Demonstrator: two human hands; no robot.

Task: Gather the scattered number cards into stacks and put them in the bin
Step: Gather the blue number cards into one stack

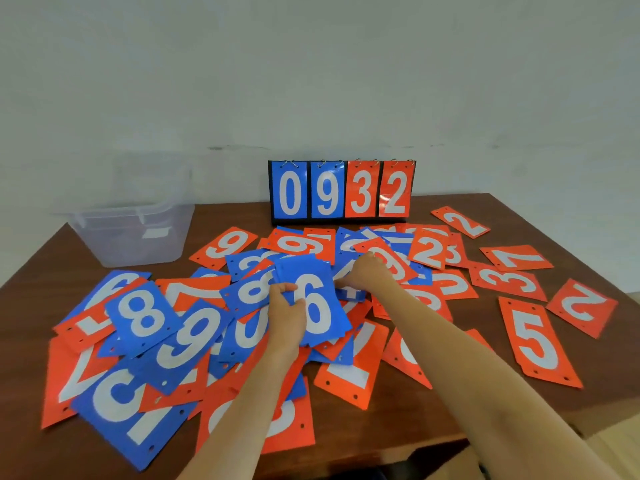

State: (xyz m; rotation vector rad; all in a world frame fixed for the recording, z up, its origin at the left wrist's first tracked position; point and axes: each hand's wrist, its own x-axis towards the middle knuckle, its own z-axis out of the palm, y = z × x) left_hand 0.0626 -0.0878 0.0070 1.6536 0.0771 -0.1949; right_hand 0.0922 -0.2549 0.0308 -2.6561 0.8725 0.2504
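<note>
Blue and orange number cards [535, 341] lie scattered and overlapping across the brown table [433, 414]. My left hand [285, 311] holds a small stack of blue cards [317, 299] above the pile, with a white 6 on top. My right hand [363, 273] reaches into the heap just right of that stack, its fingers pinching the edge of a blue card [349, 289] that is partly hidden under it. The clear plastic bin [135, 233] stands at the table's far left corner.
A black flip scoreboard [341, 192] reading 0932 stands at the back middle against the pale wall. The table's right and front edges are close to the outer cards. A folded lid or liner rests inside the bin.
</note>
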